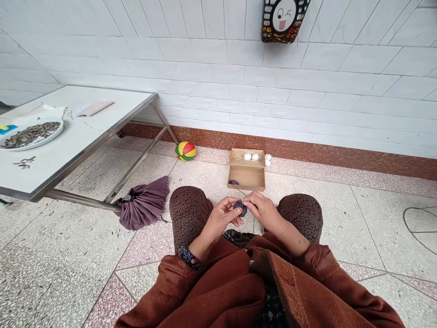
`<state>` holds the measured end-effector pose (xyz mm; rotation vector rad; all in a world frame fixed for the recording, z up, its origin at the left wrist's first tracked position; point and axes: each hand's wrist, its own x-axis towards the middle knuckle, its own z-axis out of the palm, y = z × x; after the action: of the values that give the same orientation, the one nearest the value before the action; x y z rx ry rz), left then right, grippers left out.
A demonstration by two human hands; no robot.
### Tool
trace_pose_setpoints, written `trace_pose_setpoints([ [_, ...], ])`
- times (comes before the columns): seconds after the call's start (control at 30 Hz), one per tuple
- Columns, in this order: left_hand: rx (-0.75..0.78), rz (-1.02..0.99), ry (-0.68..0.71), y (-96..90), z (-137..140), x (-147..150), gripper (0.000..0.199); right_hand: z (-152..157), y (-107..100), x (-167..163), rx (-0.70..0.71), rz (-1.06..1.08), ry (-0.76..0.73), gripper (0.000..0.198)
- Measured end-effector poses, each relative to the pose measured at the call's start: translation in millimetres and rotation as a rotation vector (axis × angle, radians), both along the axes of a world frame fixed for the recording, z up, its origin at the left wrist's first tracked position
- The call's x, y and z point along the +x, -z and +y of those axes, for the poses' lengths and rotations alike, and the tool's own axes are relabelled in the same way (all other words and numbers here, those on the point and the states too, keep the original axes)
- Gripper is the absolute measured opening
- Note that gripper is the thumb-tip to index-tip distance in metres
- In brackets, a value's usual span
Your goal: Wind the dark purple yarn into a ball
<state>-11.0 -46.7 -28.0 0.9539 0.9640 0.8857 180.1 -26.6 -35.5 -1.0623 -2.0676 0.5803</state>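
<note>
Holding the yarn ball (243,209) in the left hand (220,217), seemingly to steady it against the right hand (262,208)'s grip, pinched on thread (240,190) leading from the box (251,177).

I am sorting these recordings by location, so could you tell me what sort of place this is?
Most likely a home, whether indoors or a courtyard I cannot tell: a plate of what look like seeds stands on the table, and a colourful ball lies on the floor near the wall.
</note>
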Motion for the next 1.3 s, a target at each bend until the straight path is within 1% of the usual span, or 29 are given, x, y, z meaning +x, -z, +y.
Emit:
trace_pose_setpoints([
  [0.17, 0.000, -0.048, 0.037, -2.2, -1.8, 0.2, 0.049, -0.2, 9.7, 1.3, -0.018, 0.030, 0.072, 0.021],
  [0.37, -0.065, -0.177, 0.042, -5.9, -4.6, -1.3, 0.045, -1.8, 16.5, 0.0, -0.106, 0.103, 0.107, 0.020],
  [0.47, -0.101, -0.230, 0.058, -6.5, -4.4, -2.4, 0.046, -2.7, 22.6, -2.8, -0.153, 0.127, 0.102, 0.021],
  [0.57, -0.136, -0.271, 0.081, -6.8, -3.8, -3.5, 0.049, -4.6, 31.7, -6.1, -0.197, 0.130, 0.058, 0.019],
  [0.63, -0.156, -0.295, 0.087, -6.6, -3.3, -4.2, 0.048, -6.1, 38.0, -8.0, -0.221, 0.113, 0.023, 0.017],
  [0.73, -0.173, -0.297, 0.053, -5.2, -2.2, -4.8, 0.044, -7.5, 45.5, -9.3, -0.214, 0.070, -0.004, 0.016],
  [0.87, -0.147, -0.263, -0.062, -1.2, 0.6, -4.2, 0.044, -8.7, 48.2, -8.6, -0.153, -0.018, -0.010, 0.018],
  [0.93, -0.128, -0.266, -0.128, 1.8, 2.7, -3.8, 0.045, -11.0, 44.5, -8.3, -0.135, -0.078, -0.044, 0.018],
  [1.0, -0.092, -0.245, -0.198, 5.5, 5.0, -3.6, 0.046, -14.2, 35.9, -8.4, -0.105, -0.123, -0.130, 0.019],
  [1.07, -0.029, -0.175, -0.267, 9.0, 7.1, -3.8, 0.045, -16.8, 22.7, -8.2, -0.063, -0.133, -0.224, 0.022],
  [1.13, 0.040, -0.094, -0.308, 10.8, 8.9, -4.1, 0.041, -16.2, 6.6, -7.2, -0.028, -0.113, -0.269, 0.025],
  [1.23, 0.109, -0.028, -0.295, 7.6, 10.4, -3.9, 0.037, -5.7, -14.9, -3.5, 0.017, -0.059, -0.214, 0.025],
  [1.3, 0.126, -0.021, -0.223, 1.5, 11.1, -3.0, 0.037, 6.8, -22.4, -0.7, 0.033, -0.028, -0.147, 0.025],
])
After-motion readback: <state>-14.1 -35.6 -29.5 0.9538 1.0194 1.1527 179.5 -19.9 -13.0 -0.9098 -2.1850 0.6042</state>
